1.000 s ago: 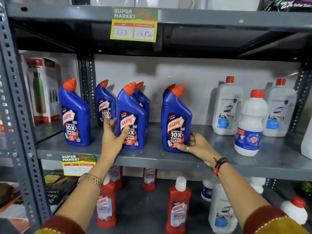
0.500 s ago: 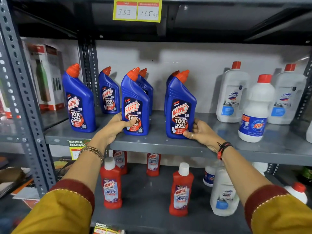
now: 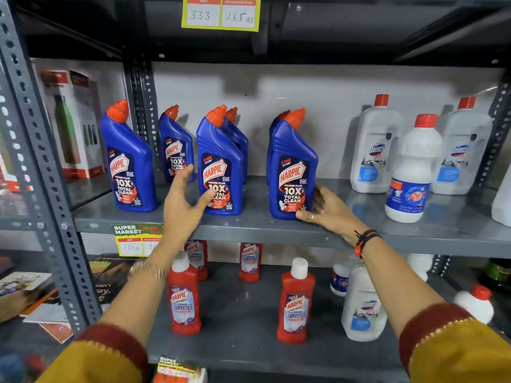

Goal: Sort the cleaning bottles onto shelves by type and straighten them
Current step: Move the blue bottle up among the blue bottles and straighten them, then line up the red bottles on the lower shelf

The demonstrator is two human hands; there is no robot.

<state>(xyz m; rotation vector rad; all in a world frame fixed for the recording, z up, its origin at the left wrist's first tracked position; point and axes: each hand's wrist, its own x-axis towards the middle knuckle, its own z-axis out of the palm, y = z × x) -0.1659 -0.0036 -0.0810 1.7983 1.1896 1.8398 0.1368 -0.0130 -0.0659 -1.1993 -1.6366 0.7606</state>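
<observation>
Several blue Harpic bottles with orange caps stand upright on the middle shelf (image 3: 262, 230). My left hand (image 3: 181, 201) is open with fingers spread, its thumb over the label of the middle front blue bottle (image 3: 221, 161). My right hand (image 3: 329, 211) cups the lower right corner of the right front blue bottle (image 3: 293, 167). Another blue bottle (image 3: 127, 161) stands at the left front, and one (image 3: 175, 145) stands behind my left fingers. White Domex bottles (image 3: 373, 150) and a white Rin bottle (image 3: 412, 172) stand to the right.
On the lower shelf stand red Harpic bathroom cleaner bottles (image 3: 184, 297) (image 3: 296, 302) and a white Domex bottle (image 3: 362, 305). A perforated steel post (image 3: 41, 161) rises at the left, with a boxed flask (image 3: 72, 120) behind it. Yellow price tags (image 3: 221, 13) hang on the shelf edges.
My left hand has come off the base of the middle blue bottle, risen a little and spread open. My right hand stays at the right bottle's base.
</observation>
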